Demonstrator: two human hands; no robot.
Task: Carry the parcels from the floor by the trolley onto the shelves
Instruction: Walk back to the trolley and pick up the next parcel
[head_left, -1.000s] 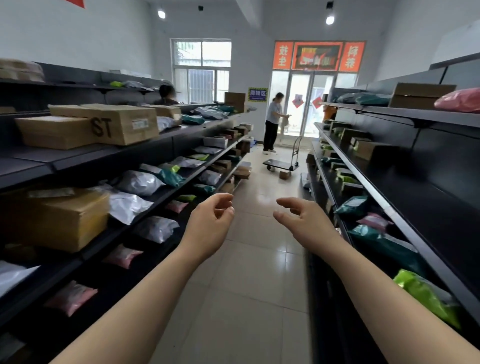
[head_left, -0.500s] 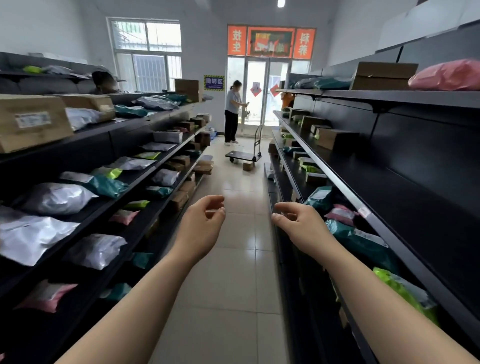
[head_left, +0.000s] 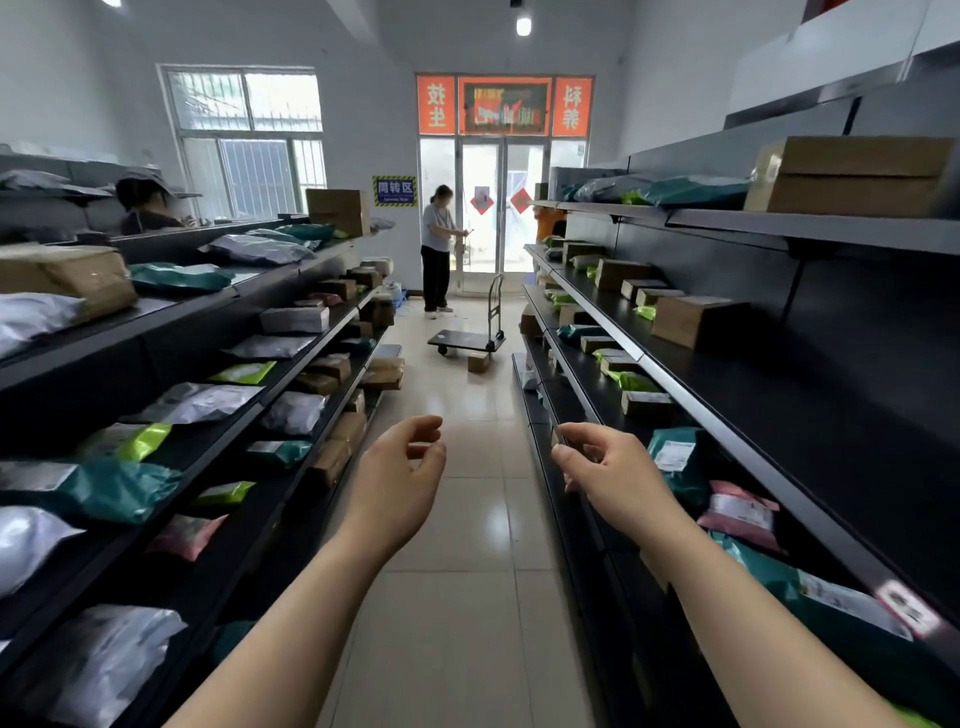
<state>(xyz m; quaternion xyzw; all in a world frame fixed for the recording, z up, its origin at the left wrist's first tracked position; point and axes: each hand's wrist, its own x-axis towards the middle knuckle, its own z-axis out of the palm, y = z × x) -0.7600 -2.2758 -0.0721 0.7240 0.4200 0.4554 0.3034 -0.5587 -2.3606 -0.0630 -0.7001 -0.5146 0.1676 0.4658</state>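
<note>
While both arms reach forward down the aisle in the head view, the left hand (head_left: 400, 483) and the right hand (head_left: 608, 473) are loosely curled and hold nothing. The one parcel I can make out on the floor, a small cardboard box (head_left: 478, 361), sits far ahead on the tiles, touching or just beside the near edge of the flat trolley (head_left: 467, 340). From here the likeliest slip is a forearm brushing a soft bag that overhangs a shelf lip, since the left shelves (head_left: 156, 312) and the right shelves (head_left: 779, 395) crowd the walkway on both sides. Stooping for the box could also bring a shin or foot against the trolley's low deck, which lies across the middle of the aisle. A person (head_left: 436, 254) stands beyond the trolley by the glass door (head_left: 498, 208), near enough to step into the path. Another person (head_left: 143, 200) is partly hidden behind the left shelving. The right shelves show more bare surface than the left.
</note>
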